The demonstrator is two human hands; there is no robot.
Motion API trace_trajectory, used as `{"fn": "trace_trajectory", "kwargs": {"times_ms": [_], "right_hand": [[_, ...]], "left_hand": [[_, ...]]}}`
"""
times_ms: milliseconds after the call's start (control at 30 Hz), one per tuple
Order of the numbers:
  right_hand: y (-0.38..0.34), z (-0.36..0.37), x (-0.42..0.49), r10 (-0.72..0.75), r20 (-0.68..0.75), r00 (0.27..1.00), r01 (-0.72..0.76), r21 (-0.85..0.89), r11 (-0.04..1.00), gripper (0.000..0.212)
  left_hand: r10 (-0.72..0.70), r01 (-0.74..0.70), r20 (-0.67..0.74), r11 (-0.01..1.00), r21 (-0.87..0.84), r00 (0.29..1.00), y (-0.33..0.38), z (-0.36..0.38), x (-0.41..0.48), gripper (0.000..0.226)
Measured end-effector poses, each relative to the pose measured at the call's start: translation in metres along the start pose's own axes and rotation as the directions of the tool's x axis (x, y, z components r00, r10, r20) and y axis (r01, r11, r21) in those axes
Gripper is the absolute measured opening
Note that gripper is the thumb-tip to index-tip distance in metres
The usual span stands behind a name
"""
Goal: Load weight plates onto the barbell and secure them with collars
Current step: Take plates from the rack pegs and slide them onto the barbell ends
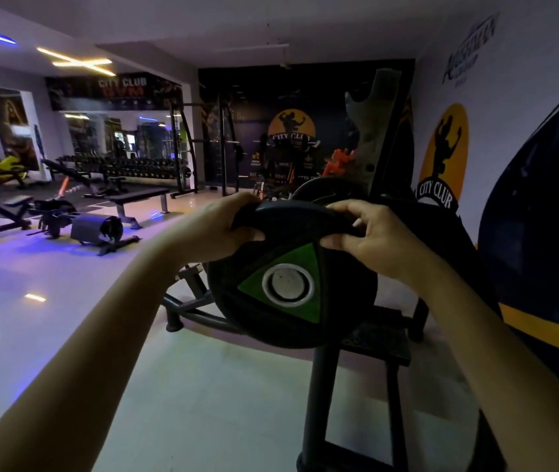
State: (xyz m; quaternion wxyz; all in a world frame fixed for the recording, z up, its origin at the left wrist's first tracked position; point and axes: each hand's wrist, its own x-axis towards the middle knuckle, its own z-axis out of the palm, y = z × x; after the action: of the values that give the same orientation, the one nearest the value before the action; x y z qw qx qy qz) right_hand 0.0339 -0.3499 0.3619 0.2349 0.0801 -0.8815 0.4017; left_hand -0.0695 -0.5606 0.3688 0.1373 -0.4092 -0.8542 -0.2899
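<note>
Far left, a flat bench [138, 195] on the pale floor, a dumbbell rack [135, 165] behind it along the mirror. Moving in: left hand [227, 226] curled over the top-left rim of a black weight plate [271, 321], fingers wrapped through what looks like a grip slot, thumb on the near face. The plate is upright at chest level, facing the person, above a black steel stand [322, 386]. A green triangle surrounds its metal-ringed hub [287, 285]. A pale disc fills the hub; it could be the barbell sleeve end, but I cannot tell. Right hand [370, 240] grips the top-right rim the same way, fingers hooked over the edge. A second plate [326, 190] sits just behind. Judgement: rigid, heavy, rubber-coated so not slick; two hands on the rim slots suit it, keeping fingers off the back face where the plates meet. No collar in sight. Far right, a wall logo [441, 158].
</note>
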Motion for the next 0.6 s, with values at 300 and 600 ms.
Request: {"fn": "trace_trajectory", "kwargs": {"times_ms": [300,600], "right_hand": [[0.051,0.002,0.056,0.053,-0.136,0.989,-0.059,-0.043,0.997,0.037],[0.141,0.037,0.107,-0.258,-0.46,0.85,-0.087,-0.604,0.792,0.053]], "left_hand": [[0.106,-0.117,-0.108,0.988,-0.105,0.988,-0.034,0.047,0.076,0.042],[0.305,-0.195,-0.445,0.941,0.277,0.842,-0.072,0.129,0.148,0.053]]}}
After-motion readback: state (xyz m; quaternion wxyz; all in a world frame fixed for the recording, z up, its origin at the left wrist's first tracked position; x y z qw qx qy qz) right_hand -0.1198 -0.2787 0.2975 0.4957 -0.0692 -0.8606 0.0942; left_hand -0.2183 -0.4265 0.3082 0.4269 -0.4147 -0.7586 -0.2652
